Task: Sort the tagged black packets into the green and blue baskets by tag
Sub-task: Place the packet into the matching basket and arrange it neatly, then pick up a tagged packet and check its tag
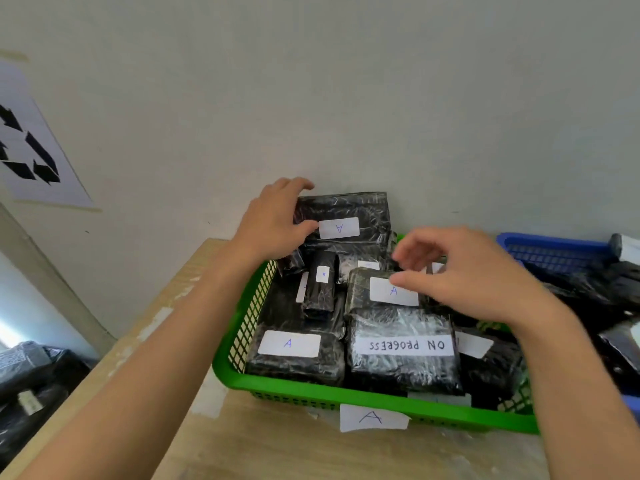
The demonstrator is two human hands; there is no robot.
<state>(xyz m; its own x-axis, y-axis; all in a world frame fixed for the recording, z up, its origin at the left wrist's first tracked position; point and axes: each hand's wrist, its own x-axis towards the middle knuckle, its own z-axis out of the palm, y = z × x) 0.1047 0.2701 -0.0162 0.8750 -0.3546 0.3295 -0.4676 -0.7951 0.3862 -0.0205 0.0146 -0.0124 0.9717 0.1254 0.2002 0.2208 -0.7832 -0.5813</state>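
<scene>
A green basket point(311, 393) with a paper tag "A" on its front holds several black wrapped packets with white labels. My left hand point(273, 220) grips the left side of a packet tagged "A" point(360, 209) that stands tilted at the basket's far end against the wall. My right hand point(464, 271) hovers over the basket's right half with its fingers apart, thumb touching the label of another "A" packet point(363, 282). A packet labelled "ON PROGRESS" point(401, 362) lies at the front. The blue basket point(554, 251) sits to the right, with black packets in it.
Both baskets stand on a light wooden table point(259, 445) pushed against a pale wall. A sheet with a recycling symbol point(31, 150) hangs on the wall at left. More black packets point(31, 386) lie low beyond the table's left edge.
</scene>
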